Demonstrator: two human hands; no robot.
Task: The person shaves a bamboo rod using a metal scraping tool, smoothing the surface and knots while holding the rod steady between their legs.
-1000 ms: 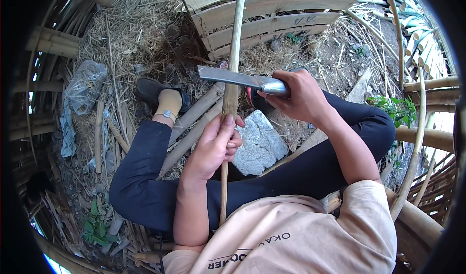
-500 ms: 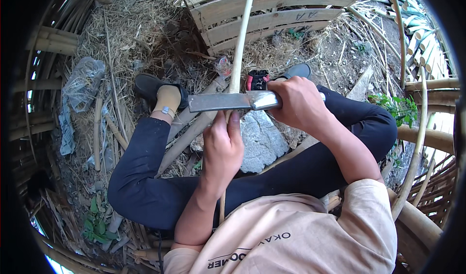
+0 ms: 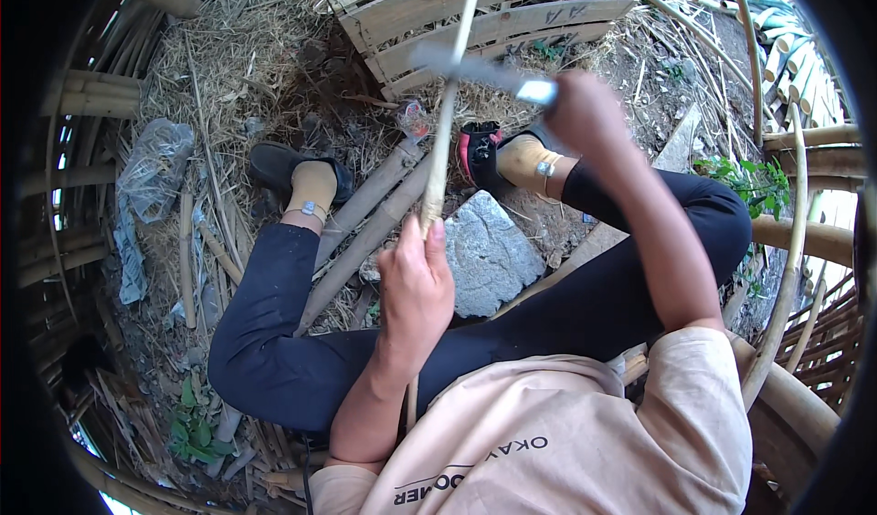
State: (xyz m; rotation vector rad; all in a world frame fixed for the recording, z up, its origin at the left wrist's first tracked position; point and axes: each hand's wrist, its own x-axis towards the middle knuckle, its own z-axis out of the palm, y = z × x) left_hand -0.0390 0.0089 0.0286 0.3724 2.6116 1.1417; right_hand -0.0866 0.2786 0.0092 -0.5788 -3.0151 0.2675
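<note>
My left hand (image 3: 417,287) is closed round a slim pale wooden stick (image 3: 446,131), with the thumb lying along it. The stick slants up and away from me, its far end in front of the wooden crate, and its near end passes below my hand toward my lap. My right hand (image 3: 589,118), smeared by motion, grips a broad-bladed knife (image 3: 484,75). The blurred blade lies across the upper part of the stick; whether it touches cannot be made out. The knife's handle is hidden in my fist.
A grey stone (image 3: 489,259) sits between my legs, beside bamboo poles (image 3: 365,232) on the straw-strewn ground. A slatted wooden crate (image 3: 512,22) stands ahead. Crumpled clear plastic (image 3: 157,168) lies left. Cut bamboo (image 3: 804,68) is piled at far right.
My right hand and the knife have moved away from me, up along the stick. The stick's far end has dropped lower in view. My left hand keeps its hold, nearly unmoved.
</note>
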